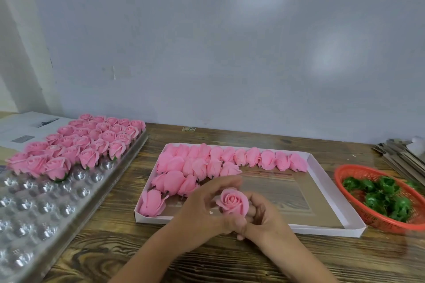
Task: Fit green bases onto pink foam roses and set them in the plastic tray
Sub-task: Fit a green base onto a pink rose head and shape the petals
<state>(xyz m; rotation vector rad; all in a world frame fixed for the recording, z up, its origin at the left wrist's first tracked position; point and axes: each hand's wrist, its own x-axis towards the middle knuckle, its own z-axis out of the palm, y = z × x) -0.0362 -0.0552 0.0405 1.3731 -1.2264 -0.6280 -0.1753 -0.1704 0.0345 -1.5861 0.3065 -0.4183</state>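
A pink foam rose [233,201] faces up between both hands over the front edge of the white box [322,230]. My left hand [204,209] curls round its left side and my right hand [262,216] grips it from below and right. Any green base under it is hidden by my fingers. Several loose pink roses [207,163] lie in the white box. The clear plastic tray [41,209] on the left holds several finished roses [78,142] at its far end. Green bases [381,197] sit in an orange basket [345,172] at the right.
The wooden table [110,243] carries everything. Papers [27,128] lie at the far left behind the tray. A stack of flat cardboard pieces [400,156] lies at the far right behind the basket. A pale wall stands close behind the table.
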